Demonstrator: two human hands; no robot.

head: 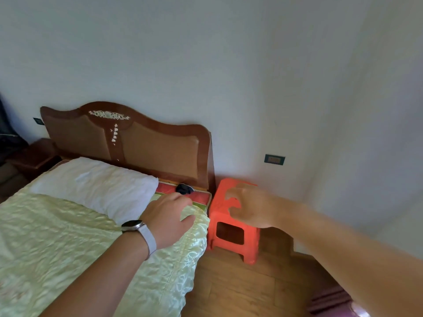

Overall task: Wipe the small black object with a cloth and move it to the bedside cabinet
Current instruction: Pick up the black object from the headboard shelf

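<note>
- Small black object [184,188] is lying at the head of the bed [68,225], on the red strip of mattress between the pillow [96,184] and the headboard [142,147].
- Left hand [170,219], palm down and holding nothing, is reaching toward it, fingertips just short of it.
- Right hand [250,205], blurred, is hovering over the orange stool [231,225] with fingers loosely spread and nothing in them.
- No cloth is showing, so the step in hand looks like the pickup, with wiping not yet begun.
- Next move is calling for a light pinch on the object, then finding a cloth; the dark cabinet [34,156] is sitting across the bed.
</note>
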